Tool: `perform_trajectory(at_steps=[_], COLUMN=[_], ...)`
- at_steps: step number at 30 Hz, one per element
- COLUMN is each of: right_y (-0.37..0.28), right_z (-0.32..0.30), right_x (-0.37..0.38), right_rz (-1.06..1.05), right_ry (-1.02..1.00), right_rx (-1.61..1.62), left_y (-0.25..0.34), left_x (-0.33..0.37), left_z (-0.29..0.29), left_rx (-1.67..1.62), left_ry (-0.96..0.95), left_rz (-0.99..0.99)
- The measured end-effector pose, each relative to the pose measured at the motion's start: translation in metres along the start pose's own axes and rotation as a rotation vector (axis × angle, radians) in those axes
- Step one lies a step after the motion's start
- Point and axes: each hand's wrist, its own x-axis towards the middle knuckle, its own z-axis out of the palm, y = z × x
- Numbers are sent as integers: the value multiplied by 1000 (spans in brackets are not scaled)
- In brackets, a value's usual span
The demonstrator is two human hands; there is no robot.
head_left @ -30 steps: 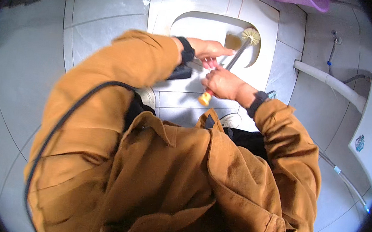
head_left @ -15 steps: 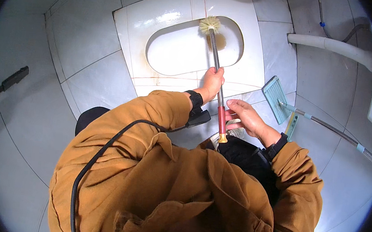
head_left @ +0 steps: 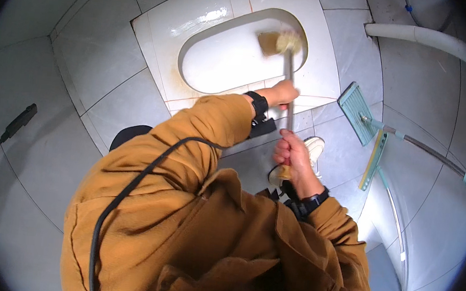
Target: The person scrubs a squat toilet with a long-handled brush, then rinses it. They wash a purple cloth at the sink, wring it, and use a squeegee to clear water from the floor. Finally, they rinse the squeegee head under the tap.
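Note:
A long-handled toilet brush [head_left: 291,67] is held in both my hands. My left hand [head_left: 284,93] is closed round its metal shaft, nearer the bristles. Lower down, my right hand [head_left: 295,156] wraps the red grip, and the yellow end pokes out below the fist. The pale bristle head, slightly blurred, is inside the right part of the white squat toilet [head_left: 170,38], beside the brown patch at its drain end. Black bands circle both my wrists.
To the right, a teal flat mop [head_left: 355,113] and a teal-and-yellow squeegee [head_left: 373,161] rest against the tiles. A white pipe [head_left: 423,36] juts out at the upper right. A black device with a coiled cord [head_left: 19,122] is at the left. My light shoe [head_left: 314,148] shows by my right hand.
My right hand, open beside the handle before, has closed round the grip. The bristle head has moved right and down from the bowl's far rim to the right of the brown patch.

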Motion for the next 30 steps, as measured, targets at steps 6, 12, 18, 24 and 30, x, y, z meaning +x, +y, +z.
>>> perform_trajectory(at_steps=[6, 12, 18, 24, 30], right_y=[-12, -44, -5, -20, -59], right_z=[39, 53, 60, 72, 88], right_x=[-14, -16, -24, -37, -7], right_rz=[-39, -139, -124, 39, -19], right_ry=[-4, -5, 137, 62, -158], right_rx=[-276, -593, -115, -19, -181], left_y=[-1, 15, 21, 18, 24], left_x=[-28, -18, -12, -28, -1], left_z=[-27, -34, -24, -37, -57], left_rx=[-491, -828, -194, -371, -865], left_ry=[162, 213, -55, -92, 86], left_rz=[95, 177, 26, 5, 105])
